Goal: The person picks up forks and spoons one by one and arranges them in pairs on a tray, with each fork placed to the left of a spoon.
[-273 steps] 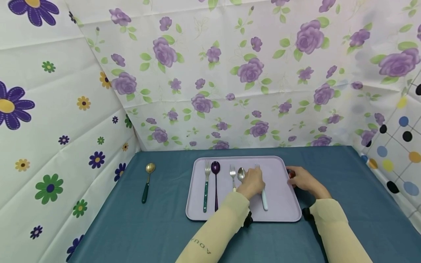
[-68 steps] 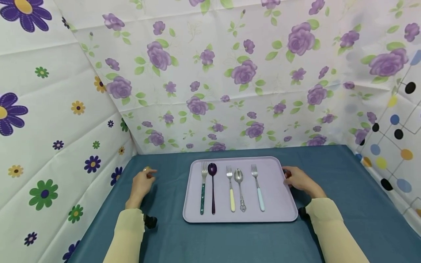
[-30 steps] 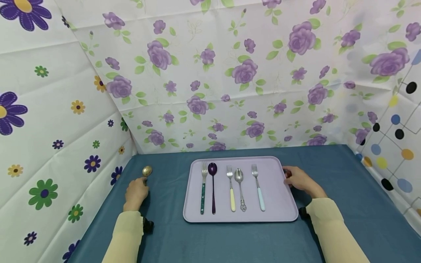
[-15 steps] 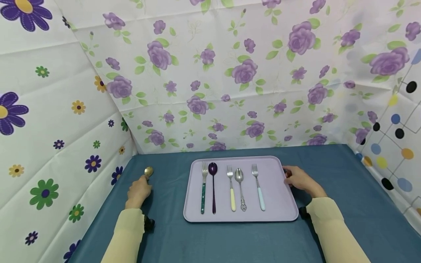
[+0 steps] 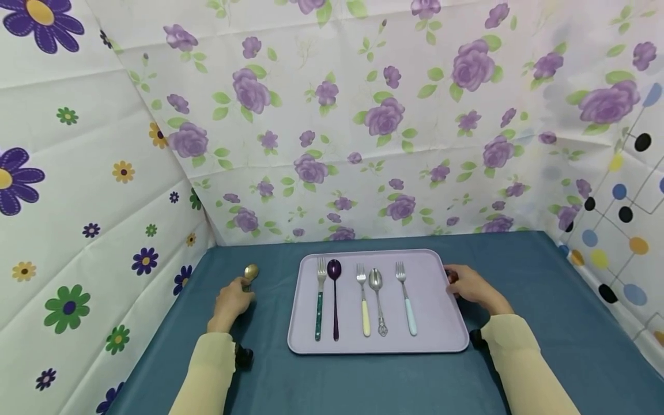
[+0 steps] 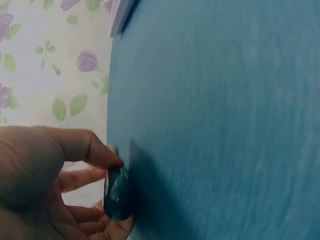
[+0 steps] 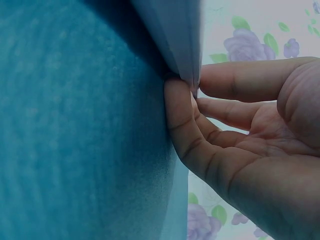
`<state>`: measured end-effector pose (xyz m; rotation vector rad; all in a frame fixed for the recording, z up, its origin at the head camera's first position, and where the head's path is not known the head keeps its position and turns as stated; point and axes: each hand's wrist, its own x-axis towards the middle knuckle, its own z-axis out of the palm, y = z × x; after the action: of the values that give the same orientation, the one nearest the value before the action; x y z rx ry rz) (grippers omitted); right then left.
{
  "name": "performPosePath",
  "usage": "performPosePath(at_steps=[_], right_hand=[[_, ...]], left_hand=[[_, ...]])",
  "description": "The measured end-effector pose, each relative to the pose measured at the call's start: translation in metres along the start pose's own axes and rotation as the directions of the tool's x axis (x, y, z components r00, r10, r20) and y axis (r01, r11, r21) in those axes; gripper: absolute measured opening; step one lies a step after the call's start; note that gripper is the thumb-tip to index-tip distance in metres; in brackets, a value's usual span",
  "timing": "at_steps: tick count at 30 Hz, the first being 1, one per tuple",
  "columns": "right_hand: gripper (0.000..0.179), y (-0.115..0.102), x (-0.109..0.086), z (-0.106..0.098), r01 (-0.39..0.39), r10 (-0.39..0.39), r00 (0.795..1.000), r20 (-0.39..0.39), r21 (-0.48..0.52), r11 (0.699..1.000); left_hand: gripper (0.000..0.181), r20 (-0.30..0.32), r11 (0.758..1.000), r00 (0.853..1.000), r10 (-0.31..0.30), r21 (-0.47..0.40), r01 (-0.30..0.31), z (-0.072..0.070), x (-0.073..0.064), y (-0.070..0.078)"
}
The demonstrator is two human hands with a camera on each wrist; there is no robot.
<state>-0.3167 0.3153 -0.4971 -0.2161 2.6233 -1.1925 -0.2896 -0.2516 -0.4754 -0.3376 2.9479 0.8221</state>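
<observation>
My left hand [image 5: 230, 302] pinches a gold-bowled spoon [image 5: 251, 271] at the left of the table, its bowl pointing away from me. In the left wrist view, thumb and fingers close round the spoon's dark green handle [image 6: 119, 202], just over the cloth. My right hand [image 5: 474, 288] grips the right rim of the lilac tray [image 5: 436, 323], thumb and fingers on either side of the edge in the right wrist view. On the tray lie a green-handled fork [image 5: 319, 311], a purple spoon [image 5: 334, 269], a yellow-handled fork [image 5: 365, 317], an ornate silver spoon [image 5: 376, 279] and a light-blue-handled fork [image 5: 411, 317].
A blue cloth [image 5: 342, 383] covers the table. Behind it hangs a white sheet with purple roses [image 5: 384, 115], with patterned sheets at left and right. Blue cloth lies between the left hand and the tray's left rim.
Earlier the left hand was at the light-blue-handled fork on the tray, then reached left and took hold of the gold spoon. It has since moved right with it. The right hand stays on the tray.
</observation>
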Motion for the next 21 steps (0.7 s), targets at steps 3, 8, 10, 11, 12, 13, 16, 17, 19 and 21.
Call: performPosePath(at_steps=[3, 8, 10, 11, 12, 13, 16, 17, 19, 21], right_hand=[[0.064, 0.002, 0.000, 0.001, 0.014, -0.014, 1.000, 0.002, 0.003, 1.000], [0.064, 0.003, 0.001, 0.001, 0.021, -0.021, 1.000, -0.006, 0.002, 1.000], [0.064, 0.002, 0.001, 0.001, 0.016, -0.016, 1.000, -0.004, 0.001, 1.000], [0.064, 0.002, 0.001, 0.001, 0.012, -0.012, 1.000, -0.001, 0.003, 1.000], [0.064, 0.002, 0.001, 0.001, 0.008, -0.008, 1.000, 0.000, 0.003, 1.000], [0.065, 0.001, 0.000, 0.001, 0.004, -0.004, 1.000, 0.001, 0.002, 1.000], [0.065, 0.001, 0.000, 0.001, -0.005, 0.005, 1.000, 0.004, 0.001, 1.000], [0.065, 0.000, 0.000, 0.001, -0.008, 0.008, 1.000, 0.003, -0.001, 1.000], [0.065, 0.000, 0.000, 0.001, -0.011, 0.011, 1.000, 0.004, -0.005, 1.000], [0.064, 0.000, 0.000, 0.001, -0.014, 0.014, 1.000, 0.003, -0.008, 1.000]], left_hand=[[0.046, -0.007, 1.000, 1.000, -0.007, -0.011, 0.007, 0.005, 0.000, 0.003], [0.046, -0.040, 0.999, 0.999, 0.015, -0.037, -0.016, 0.012, -0.003, 0.014], [0.046, -0.051, 0.998, 0.998, 0.024, -0.053, -0.027, 0.014, -0.003, 0.018], [0.046, -0.056, 0.998, 0.998, 0.027, -0.059, -0.031, 0.016, -0.003, 0.020], [0.046, -0.063, 0.997, 0.998, 0.031, -0.063, -0.035, 0.017, -0.003, 0.022], [0.046, -0.069, 0.997, 0.997, 0.034, -0.067, -0.038, 0.018, -0.004, 0.024], [0.045, -0.079, 0.996, 0.996, 0.049, -0.073, -0.055, 0.022, -0.003, 0.030], [0.044, -0.081, 0.995, 0.995, 0.056, -0.074, -0.062, 0.023, -0.003, 0.032], [0.043, -0.080, 0.995, 0.995, 0.066, -0.075, -0.072, 0.024, -0.004, 0.036], [0.042, -0.080, 0.994, 0.994, 0.072, -0.074, -0.078, 0.025, -0.004, 0.038]])
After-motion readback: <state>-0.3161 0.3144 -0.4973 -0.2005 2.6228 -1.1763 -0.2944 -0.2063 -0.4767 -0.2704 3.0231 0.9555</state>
